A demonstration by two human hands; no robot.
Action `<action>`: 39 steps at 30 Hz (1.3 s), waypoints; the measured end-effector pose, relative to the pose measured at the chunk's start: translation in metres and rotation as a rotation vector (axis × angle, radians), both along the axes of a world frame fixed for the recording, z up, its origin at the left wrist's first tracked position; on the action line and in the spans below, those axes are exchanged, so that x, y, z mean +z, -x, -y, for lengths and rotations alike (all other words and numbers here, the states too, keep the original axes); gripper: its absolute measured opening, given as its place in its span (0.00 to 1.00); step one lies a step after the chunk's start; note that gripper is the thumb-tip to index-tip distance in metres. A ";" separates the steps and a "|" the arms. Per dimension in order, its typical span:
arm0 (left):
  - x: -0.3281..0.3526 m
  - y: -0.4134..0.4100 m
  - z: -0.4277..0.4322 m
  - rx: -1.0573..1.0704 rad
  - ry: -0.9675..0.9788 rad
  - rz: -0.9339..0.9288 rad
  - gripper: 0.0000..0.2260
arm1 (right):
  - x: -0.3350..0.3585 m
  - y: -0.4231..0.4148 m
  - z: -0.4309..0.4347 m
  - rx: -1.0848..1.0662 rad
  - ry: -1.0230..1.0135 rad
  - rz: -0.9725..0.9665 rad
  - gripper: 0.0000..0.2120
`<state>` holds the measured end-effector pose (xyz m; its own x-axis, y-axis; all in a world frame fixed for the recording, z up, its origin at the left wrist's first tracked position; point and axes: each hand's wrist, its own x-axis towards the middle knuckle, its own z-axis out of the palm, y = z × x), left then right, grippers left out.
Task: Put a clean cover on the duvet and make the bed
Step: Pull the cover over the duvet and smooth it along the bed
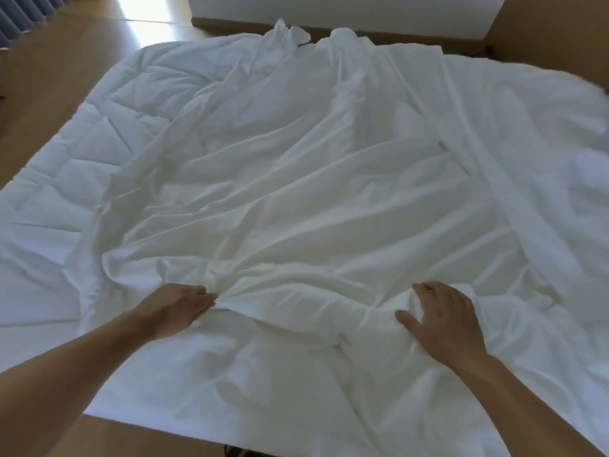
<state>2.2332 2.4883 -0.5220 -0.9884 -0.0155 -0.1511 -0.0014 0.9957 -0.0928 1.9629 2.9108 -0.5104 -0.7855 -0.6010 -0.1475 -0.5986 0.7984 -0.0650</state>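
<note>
The white duvet (82,133) lies spread out flat, its quilted squares bare along the edge from eight to eleven o'clock. The wrinkled white cover (329,179) lies over the rest of it, reaching out to two and four o'clock. Near six o'clock the cloth is bunched into a thick ridge between the person's hands. The left hand (178,308), at seven o'clock, has its fingers close together and nearly straight, their tips pushed into the end of that ridge; I cannot tell whether they pinch the cloth. The right hand (441,318), at five o'clock, lies flat with fingers spread, pressing down on the cover. Brown wooden floor (49,70) shows at ten o'clock, and a blue pleated curtain (23,11) hangs at eleven.
</note>
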 end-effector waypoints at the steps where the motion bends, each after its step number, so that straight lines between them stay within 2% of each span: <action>1: 0.007 -0.004 -0.002 0.076 0.003 0.027 0.18 | -0.001 0.004 -0.006 -0.050 -0.013 -0.041 0.27; 3: 0.028 0.006 -0.017 0.263 0.072 0.142 0.10 | 0.007 0.006 -0.006 -0.063 -0.051 -0.039 0.13; 4: 0.033 0.017 -0.023 0.363 0.138 0.234 0.09 | 0.013 0.005 -0.002 -0.051 -0.062 0.003 0.11; 6: 0.049 0.034 -0.034 0.546 0.233 0.372 0.10 | 0.025 -0.005 0.007 -0.105 0.036 0.164 0.11; 8: 0.060 0.030 -0.024 0.794 0.261 0.438 0.10 | 0.038 -0.025 0.023 -0.157 0.231 0.350 0.10; 11: 0.063 -0.009 0.022 1.022 0.200 0.407 0.12 | 0.050 -0.074 0.052 -0.010 0.341 0.566 0.10; 14: 0.071 0.002 0.030 1.032 0.157 0.445 0.15 | 0.049 -0.099 0.067 -0.029 0.411 0.830 0.08; 16: 0.078 0.046 -0.010 0.915 0.125 0.386 0.24 | 0.047 -0.095 0.068 -0.058 0.377 0.946 0.06; 17: 0.076 0.072 -0.033 0.839 0.045 0.319 0.29 | 0.048 -0.088 0.067 -0.066 0.359 0.983 0.06; 19: 0.074 0.124 -0.092 0.695 -0.183 0.138 0.33 | 0.052 -0.067 0.059 -0.101 0.403 0.880 0.06; 20: 0.067 0.143 -0.116 0.657 -0.285 0.115 0.35 | 0.054 -0.051 0.051 -0.145 0.424 0.726 0.08; 21: 0.064 0.159 -0.141 0.649 -0.352 0.140 0.37 | 0.054 -0.034 0.040 -0.193 0.403 0.537 0.15; 23: 0.054 0.177 -0.181 0.659 -0.418 0.306 0.40 | 0.052 0.001 0.011 -0.294 0.157 0.277 0.32; 24: 0.050 0.180 -0.198 0.643 -0.416 0.383 0.41 | 0.050 0.014 -0.006 -0.364 -0.001 0.255 0.38; 25: 0.047 0.182 -0.211 0.617 -0.388 0.432 0.40 | 0.048 0.024 -0.021 -0.428 -0.121 0.266 0.39; 26: 0.044 0.183 -0.220 0.578 -0.347 0.445 0.37 | 0.044 0.029 -0.034 -0.474 -0.172 0.280 0.37; 28: 0.037 0.185 -0.228 0.499 -0.297 0.412 0.24 | 0.035 0.031 -0.051 -0.459 -0.142 0.279 0.23; 30: 0.037 0.186 -0.225 0.495 -0.392 0.360 0.16 | 0.030 0.028 -0.056 -0.386 -0.123 0.258 0.15; 33: 0.050 0.185 -0.193 0.533 -0.448 0.252 0.15 | 0.033 0.025 -0.056 -0.427 -0.068 0.238 0.12; 34: 0.055 0.182 -0.175 0.547 -0.405 0.213 0.15 | 0.037 0.024 -0.054 -0.461 0.015 0.248 0.11; 36: 0.063 0.168 -0.135 0.595 -0.300 0.164 0.13 | 0.049 0.013 -0.039 -0.458 0.236 0.385 0.08; 39: 0.058 0.141 -0.089 0.672 -0.167 0.261 0.10 | 0.062 -0.020 0.001 -0.155 0.297 0.589 0.08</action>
